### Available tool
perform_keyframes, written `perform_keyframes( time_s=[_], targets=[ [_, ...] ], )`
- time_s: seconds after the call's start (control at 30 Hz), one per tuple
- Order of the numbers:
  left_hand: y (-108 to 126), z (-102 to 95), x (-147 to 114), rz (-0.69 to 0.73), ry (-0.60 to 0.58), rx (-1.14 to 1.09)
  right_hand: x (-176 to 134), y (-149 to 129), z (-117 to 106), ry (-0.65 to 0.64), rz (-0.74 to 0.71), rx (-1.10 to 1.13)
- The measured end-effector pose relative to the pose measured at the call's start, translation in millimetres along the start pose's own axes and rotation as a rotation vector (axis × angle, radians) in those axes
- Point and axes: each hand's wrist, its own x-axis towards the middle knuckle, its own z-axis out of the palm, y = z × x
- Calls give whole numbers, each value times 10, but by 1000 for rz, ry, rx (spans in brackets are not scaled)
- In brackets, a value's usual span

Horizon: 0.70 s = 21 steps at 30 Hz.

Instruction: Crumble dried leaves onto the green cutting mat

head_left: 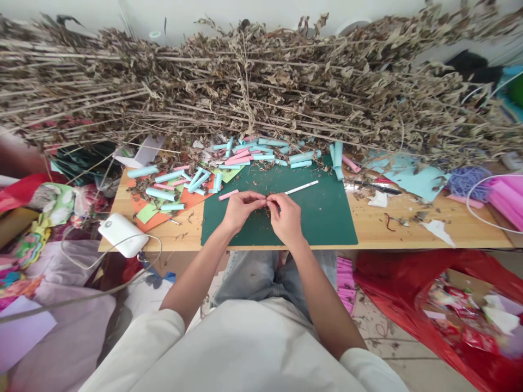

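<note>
Over the green cutting mat, my left hand and my right hand meet with pinched fingertips. Whatever lies between them is too small to make out; dark dried leaf crumbs show around and below the fingers. A pink paper roll lies just beyond my left hand. Past my right hand, a thin white stick rests slantwise on the mat. Many light blue paper rolls and some pink ones are scattered along the mat's far edge and to its left.
A big heap of dried leafy stalks spans the back of the table. At left are a white power bank with a cable and orange paper. A black pen and blue paper lie right. A red bag hangs below.
</note>
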Motion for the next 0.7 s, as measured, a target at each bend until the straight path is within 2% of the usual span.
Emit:
perform_keyframes(
  time_s=[0.1,0.2,0.3,0.4,0.47,0.53,0.63,0.7],
  targets=[
    [2,-1,-5,36,-9,85,-12,2,1,3,40,28],
    [7,24,-19,80,7,98,-16,13,19,-28,162,171],
    [10,63,-36,68,-4,0,-10,28,72,-63,344,460],
    [-16,84,-42,-1,-14,-170,7,39,99,-38,428,655],
    [-49,80,-36,-61,14,-256,22,42,72,37,411,609],
    [-79,66,-25,-103,48,-297,35,42,15,109,340,441],
    [-96,49,-12,-114,73,-319,44,28,-72,97,194,222],
    [-86,45,-11,-115,67,-321,43,9,-97,69,137,185]
  ],
)
